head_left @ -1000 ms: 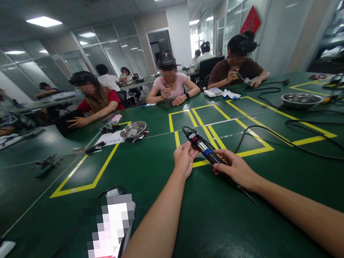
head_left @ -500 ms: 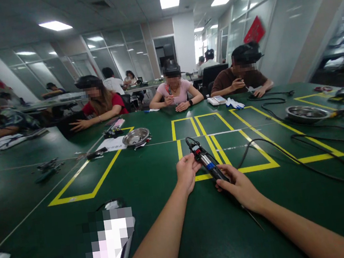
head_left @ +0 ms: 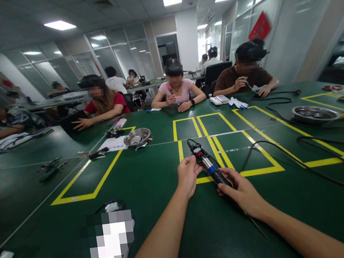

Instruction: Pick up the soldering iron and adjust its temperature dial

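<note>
A corded electric screwdriver (head_left: pixel 209 164), black with a silver section and a blue band, is held at a slant above the green table. My right hand (head_left: pixel 239 190) is closed around its lower body. From beneath that hand a long thin metal shaft points down toward me. The fingers of my left hand (head_left: pixel 189 173) pinch the far end, beside a small red part and a black loop. My right fingers and palm hide part of the body. A black cable (head_left: pixel 275 145) runs off to the right from behind the tool.
Yellow tape (head_left: pixel 254 172) outlines boxes on the table. A metal bowl (head_left: pixel 136 137) stands beyond on the left, another bowl (head_left: pixel 316 114) on the right. A lit, pixelated device (head_left: pixel 111 247) lies near my left forearm. Pliers-like tools (head_left: pixel 50 168) lie left. Several people sit opposite.
The view has shifted slightly, so the surroundings sit a little differently. Both hands keep the same hold on the electric screwdriver. Opposite, the person in brown has shifted the thin tool in their hand.
</note>
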The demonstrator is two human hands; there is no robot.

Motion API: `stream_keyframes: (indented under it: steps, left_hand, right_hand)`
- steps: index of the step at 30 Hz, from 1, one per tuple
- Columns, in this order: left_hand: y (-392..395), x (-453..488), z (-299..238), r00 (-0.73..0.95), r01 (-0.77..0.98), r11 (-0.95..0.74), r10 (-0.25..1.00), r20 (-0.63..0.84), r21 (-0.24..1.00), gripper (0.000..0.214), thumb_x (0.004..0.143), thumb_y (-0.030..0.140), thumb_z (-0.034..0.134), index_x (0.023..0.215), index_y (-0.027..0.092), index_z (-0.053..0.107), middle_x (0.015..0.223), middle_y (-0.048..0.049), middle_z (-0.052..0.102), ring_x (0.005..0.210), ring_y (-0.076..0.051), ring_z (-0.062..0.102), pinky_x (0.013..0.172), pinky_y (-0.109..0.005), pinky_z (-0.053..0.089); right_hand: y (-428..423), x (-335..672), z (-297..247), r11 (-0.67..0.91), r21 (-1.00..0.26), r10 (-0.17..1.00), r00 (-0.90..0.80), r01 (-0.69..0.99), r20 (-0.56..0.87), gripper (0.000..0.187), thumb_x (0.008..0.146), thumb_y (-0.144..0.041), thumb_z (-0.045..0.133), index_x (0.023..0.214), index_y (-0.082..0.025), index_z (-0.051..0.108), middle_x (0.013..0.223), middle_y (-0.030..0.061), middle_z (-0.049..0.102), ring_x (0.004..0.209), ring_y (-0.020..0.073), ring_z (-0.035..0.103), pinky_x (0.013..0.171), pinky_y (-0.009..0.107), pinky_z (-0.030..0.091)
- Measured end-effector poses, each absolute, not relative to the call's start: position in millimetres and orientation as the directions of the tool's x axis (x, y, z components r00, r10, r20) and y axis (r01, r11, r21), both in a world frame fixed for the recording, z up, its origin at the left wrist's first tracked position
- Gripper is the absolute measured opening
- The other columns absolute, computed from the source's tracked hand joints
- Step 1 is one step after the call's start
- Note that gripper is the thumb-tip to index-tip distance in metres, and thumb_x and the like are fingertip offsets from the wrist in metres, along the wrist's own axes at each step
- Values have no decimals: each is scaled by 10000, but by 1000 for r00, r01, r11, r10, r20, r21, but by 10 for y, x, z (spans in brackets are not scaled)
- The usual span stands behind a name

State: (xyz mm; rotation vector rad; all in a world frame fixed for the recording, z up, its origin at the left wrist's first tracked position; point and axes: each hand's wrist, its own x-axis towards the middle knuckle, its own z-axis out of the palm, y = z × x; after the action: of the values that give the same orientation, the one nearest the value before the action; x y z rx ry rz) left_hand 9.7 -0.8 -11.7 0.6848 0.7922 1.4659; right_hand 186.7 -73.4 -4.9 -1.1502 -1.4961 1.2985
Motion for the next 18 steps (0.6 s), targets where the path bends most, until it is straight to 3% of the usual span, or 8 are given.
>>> stream_keyframes:
  steps: [18]
  left_hand:
    - [5,107,-158,-57,-614,3,997,-48,789,265,840,293,701,958,128,530,971,-145,718,863,-223,724,872,-454,558]
  right_hand:
    - [-729,1870,-82,70,-988,973,-227,139,37,518,846,-370,637,1307,-217,457,1007,40,676,833,189,690,820,360,558]
